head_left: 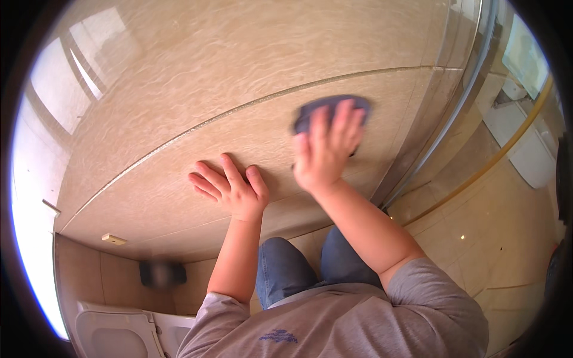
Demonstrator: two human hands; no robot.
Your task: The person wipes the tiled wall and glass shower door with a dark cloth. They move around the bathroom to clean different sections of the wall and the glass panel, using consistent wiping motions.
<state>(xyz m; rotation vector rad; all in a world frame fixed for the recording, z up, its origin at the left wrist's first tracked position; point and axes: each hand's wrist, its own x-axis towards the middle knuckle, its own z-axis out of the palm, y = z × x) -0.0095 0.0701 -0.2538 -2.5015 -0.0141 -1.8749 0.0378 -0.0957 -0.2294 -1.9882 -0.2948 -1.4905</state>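
My right hand [330, 149] presses a dark, blue-grey cloth [313, 113] flat against the beige tiled wall [280, 143]. The cloth and the fingertips are smeared by motion, and the fingers lie over part of the cloth. It sits just below the pale seam between two tiles. To the left and lower, my left hand [236, 191] rests on the same wall with fingers spread, holding nothing.
On the right runs the metal-edged frame of a glass panel [444, 128], with a curved yellow strip [513, 146] beyond it. At lower left are a pale toilet seat [116, 334], a dark box-like object [162, 274] and a small cream fitting [113, 239]. Bright window light enters at far left.
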